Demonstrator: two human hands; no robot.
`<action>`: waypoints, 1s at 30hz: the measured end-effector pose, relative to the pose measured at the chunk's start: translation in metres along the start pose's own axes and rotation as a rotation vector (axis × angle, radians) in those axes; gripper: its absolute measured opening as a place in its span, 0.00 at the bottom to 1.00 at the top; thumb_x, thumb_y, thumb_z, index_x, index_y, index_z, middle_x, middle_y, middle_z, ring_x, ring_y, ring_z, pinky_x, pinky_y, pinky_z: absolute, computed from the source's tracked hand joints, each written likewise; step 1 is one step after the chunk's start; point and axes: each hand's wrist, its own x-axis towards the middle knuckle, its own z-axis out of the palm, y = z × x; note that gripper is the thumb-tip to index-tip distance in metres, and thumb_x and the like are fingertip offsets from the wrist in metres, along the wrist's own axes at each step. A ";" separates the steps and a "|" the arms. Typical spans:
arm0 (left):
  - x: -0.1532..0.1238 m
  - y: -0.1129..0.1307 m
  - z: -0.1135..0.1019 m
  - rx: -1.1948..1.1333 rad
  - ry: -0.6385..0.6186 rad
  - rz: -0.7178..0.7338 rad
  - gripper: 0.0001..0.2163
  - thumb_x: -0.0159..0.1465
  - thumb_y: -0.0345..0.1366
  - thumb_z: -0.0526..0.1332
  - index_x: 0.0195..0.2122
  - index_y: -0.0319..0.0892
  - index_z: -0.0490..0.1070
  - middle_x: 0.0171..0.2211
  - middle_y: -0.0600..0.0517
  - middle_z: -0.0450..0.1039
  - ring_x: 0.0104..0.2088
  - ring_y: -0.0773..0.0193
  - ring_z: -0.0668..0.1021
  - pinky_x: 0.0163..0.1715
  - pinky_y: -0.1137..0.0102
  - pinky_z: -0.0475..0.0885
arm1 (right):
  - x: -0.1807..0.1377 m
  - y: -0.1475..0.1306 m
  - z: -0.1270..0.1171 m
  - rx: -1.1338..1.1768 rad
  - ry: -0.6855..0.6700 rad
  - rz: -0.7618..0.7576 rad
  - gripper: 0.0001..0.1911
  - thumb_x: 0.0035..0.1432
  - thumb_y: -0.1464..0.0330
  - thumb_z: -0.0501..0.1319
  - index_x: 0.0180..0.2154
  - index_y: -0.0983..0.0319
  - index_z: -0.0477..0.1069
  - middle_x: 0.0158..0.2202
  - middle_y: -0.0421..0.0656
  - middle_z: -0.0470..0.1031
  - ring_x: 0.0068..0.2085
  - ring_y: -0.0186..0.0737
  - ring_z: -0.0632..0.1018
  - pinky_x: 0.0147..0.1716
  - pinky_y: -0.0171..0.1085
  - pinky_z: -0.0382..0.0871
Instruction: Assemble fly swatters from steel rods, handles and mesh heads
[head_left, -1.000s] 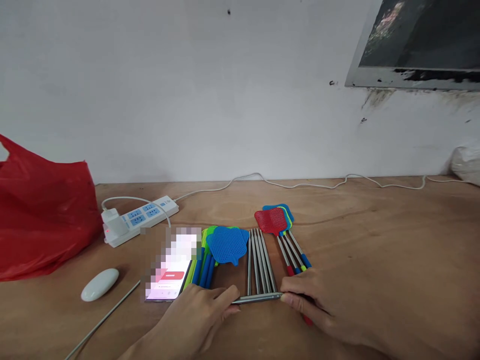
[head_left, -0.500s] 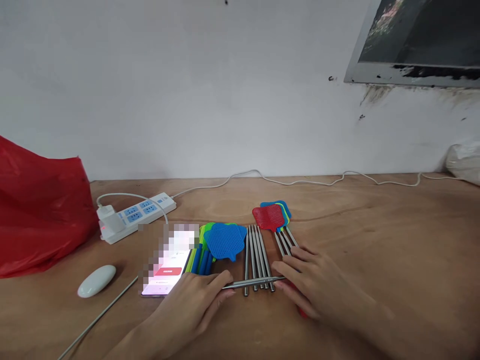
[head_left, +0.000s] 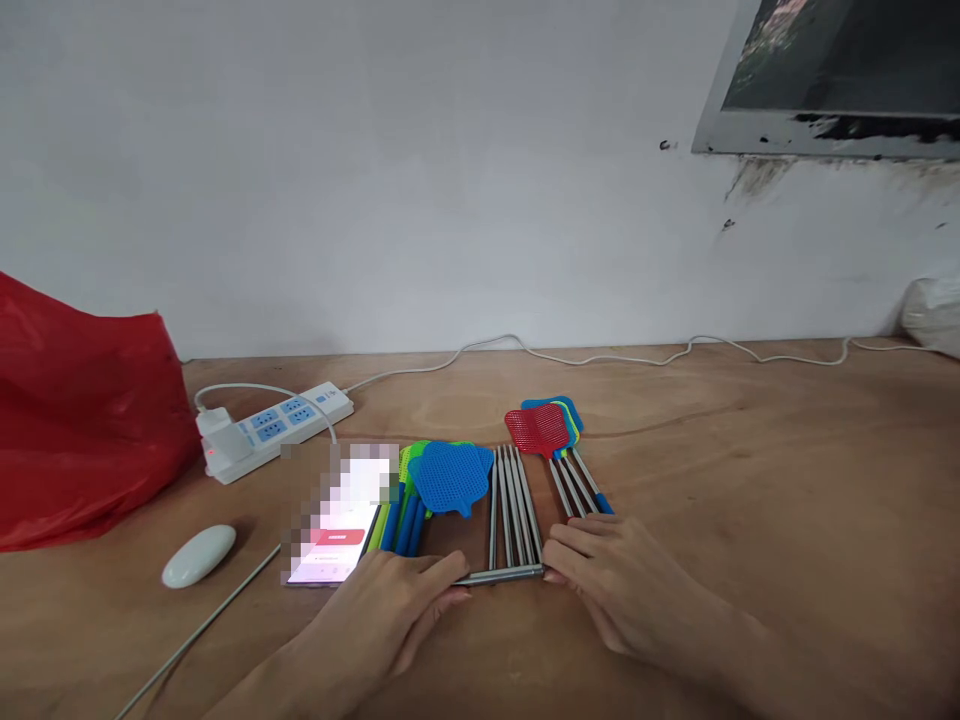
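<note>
A slim metal rod [head_left: 501, 576] lies crosswise low in the view, spanning the gap between my hands. My left hand [head_left: 390, 600] is closed on its left end, thumb and fingers pinching. My right hand [head_left: 626, 580] is closed at its right end, with the fingertips at the tip. Just beyond the rod, several similar metal rods [head_left: 516, 510] lie side by side. Left of them are blue fly swatter heads [head_left: 450, 478], green ones partly underneath, and blue and green handles [head_left: 409, 522]. Fly swatters with metal shafts, the top one with a red head [head_left: 537, 430], lie beyond my right hand, which hides part of them.
A lit phone [head_left: 337, 530], partly pixelated, lies left of the handles. Further left are a white mouse [head_left: 199, 556], a power strip [head_left: 277, 430] with a plugged-in charger, and a red bag [head_left: 90, 430]. A white cable [head_left: 592, 361] runs along the wall.
The rod has come down slightly toward me, and its right end now shows at my right fingertips. The red piece under my right hand is out of sight. A blue handle is uncovered beyond it.
</note>
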 end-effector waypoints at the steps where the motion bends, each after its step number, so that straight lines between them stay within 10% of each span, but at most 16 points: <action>1: -0.001 -0.001 -0.001 -0.011 0.000 -0.006 0.17 0.78 0.40 0.39 0.35 0.47 0.61 0.24 0.56 0.71 0.20 0.60 0.73 0.21 0.67 0.52 | 0.000 0.001 -0.003 0.017 -0.009 0.007 0.12 0.65 0.78 0.52 0.31 0.60 0.67 0.29 0.40 0.74 0.28 0.40 0.73 0.28 0.39 0.59; 13: -0.003 -0.003 0.004 -0.078 -0.019 -0.053 0.15 0.78 0.41 0.41 0.37 0.47 0.62 0.28 0.55 0.72 0.25 0.59 0.74 0.25 0.67 0.54 | 0.001 -0.005 0.008 -0.108 0.082 0.001 0.10 0.70 0.69 0.53 0.34 0.58 0.68 0.27 0.38 0.76 0.26 0.41 0.75 0.32 0.40 0.59; 22: -0.014 0.001 -0.002 -0.262 -0.069 -0.032 0.15 0.77 0.41 0.44 0.35 0.46 0.62 0.27 0.57 0.69 0.25 0.64 0.73 0.25 0.68 0.55 | -0.006 -0.014 -0.005 -0.012 0.114 -0.050 0.07 0.54 0.77 0.57 0.32 0.59 0.67 0.28 0.36 0.75 0.25 0.36 0.72 0.29 0.39 0.54; 30: -0.008 0.002 -0.008 -0.184 -0.026 -0.063 0.15 0.77 0.41 0.44 0.36 0.46 0.63 0.27 0.57 0.70 0.25 0.62 0.73 0.25 0.68 0.55 | -0.006 -0.011 -0.007 -0.139 0.119 0.006 0.11 0.69 0.70 0.54 0.31 0.59 0.66 0.27 0.38 0.75 0.28 0.40 0.74 0.34 0.39 0.56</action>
